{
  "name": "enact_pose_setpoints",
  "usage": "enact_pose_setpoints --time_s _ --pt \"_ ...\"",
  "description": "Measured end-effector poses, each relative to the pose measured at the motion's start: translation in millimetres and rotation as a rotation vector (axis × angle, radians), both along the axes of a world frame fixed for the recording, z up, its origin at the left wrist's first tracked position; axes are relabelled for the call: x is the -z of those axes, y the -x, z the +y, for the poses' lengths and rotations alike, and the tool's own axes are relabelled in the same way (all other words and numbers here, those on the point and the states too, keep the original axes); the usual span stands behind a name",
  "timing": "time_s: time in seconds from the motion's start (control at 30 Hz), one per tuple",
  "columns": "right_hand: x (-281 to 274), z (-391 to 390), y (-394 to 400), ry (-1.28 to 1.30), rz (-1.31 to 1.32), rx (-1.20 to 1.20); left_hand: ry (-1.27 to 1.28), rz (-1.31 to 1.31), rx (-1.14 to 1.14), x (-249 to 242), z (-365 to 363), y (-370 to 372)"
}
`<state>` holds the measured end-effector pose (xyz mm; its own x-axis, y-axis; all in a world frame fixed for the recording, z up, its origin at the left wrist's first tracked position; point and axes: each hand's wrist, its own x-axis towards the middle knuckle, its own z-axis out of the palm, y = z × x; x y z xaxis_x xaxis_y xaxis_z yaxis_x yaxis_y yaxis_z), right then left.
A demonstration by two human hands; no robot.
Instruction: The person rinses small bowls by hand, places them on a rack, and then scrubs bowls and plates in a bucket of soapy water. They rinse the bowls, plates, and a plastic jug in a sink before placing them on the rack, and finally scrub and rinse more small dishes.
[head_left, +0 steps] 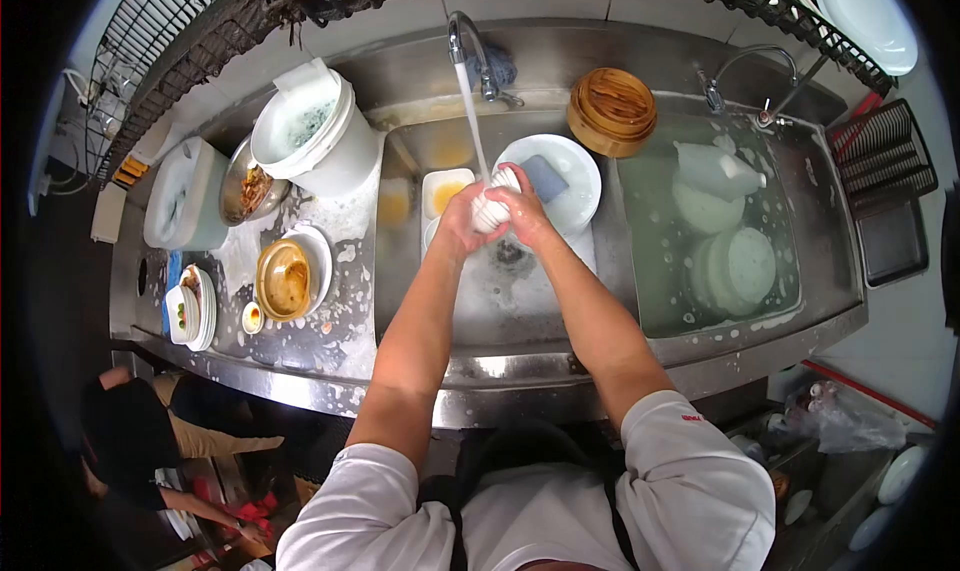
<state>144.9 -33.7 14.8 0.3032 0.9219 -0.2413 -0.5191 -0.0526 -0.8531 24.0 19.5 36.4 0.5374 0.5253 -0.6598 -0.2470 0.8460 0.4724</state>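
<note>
Under the running tap [458,41], my left hand [460,223] and my right hand [527,216] are wrapped around a stack of small white dishes [497,203]. The stream falls onto the dishes, and my fingers hide part of them. Just right of my right hand, a large white plate [586,186] lies in the left sink basin [430,316] with a blue-grey sponge [545,178] on it. A square white dish [430,179] holding yellowish liquid sits beyond my left hand.
The right basin holds cloudy water with submerged white dishes [750,266]. A bamboo steamer [612,111] stands behind the divider. On the left counter are a white bucket [345,136], a metal bowl [235,196], a brown pot [283,279] and stacked plates [205,316]. Another person [140,431] is at lower left.
</note>
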Motion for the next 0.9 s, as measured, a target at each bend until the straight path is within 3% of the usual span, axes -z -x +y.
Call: enact_pose_setpoints --time_s 0.03,0.13,0.23,0.33,0.43,0.53,0.63,0.73,0.83,0.9 --pt "0 0 -1 0.015 -0.022 -0.021 -0.016 0.014 -0.002 4 1 1" --pt "2 2 0 0.025 0.381 0.187 0.097 -0.051 -0.04 1 1 4" --pt "16 1 1 -0.099 0.107 0.073 0.09 -0.062 -0.067 -8 -4 6" --pt "6 -9 6 -0.052 0.006 -0.106 0.011 0.035 -0.025 9 -3 5" --pt "24 0 3 -0.023 0.253 -0.045 0.072 0.009 0.038 18 1 13" --pt "21 -6 3 0.032 0.287 0.019 0.144 -0.044 0.012 16 -2 19" --pt "20 -10 5 -0.006 0.011 -0.095 0.094 0.015 0.098 14 -4 15" --pt "18 -11 4 -0.055 0.004 -0.158 0.067 0.058 0.024 13 -8 10" --pt "11 -13 4 0.019 0.402 0.034 0.157 -0.026 -0.006 16 -9 16" --pt "12 -11 3 -0.017 0.145 -0.094 0.132 -0.008 -0.025 17 -10 17"
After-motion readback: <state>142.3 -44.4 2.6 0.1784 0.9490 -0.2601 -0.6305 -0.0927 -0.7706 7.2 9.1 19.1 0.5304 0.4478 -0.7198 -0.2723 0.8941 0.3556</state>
